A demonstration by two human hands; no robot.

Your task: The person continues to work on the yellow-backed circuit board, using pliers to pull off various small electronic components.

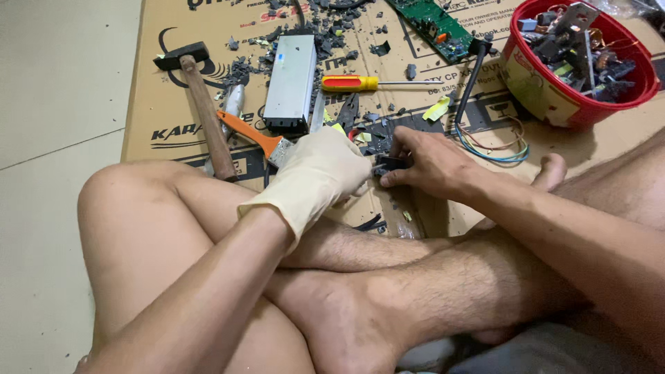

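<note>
Small dark part (389, 165) sits at mid-frame, just above the crossed legs, pinched between both hands — too hidden to tell its long axis or which way it points. Left hand (320, 174), in a pale glove, closes on it from the left; bare right hand (428, 163) grips it from the right, fingers curled over. Upper left lie a hammer (201, 97), its handle running down the frame, and a grey metal box (291, 82); a yellow-handled screwdriver (370, 83) points right toward a red bowl (547, 97) of scrap — all on cardboard (159, 125)
</note>
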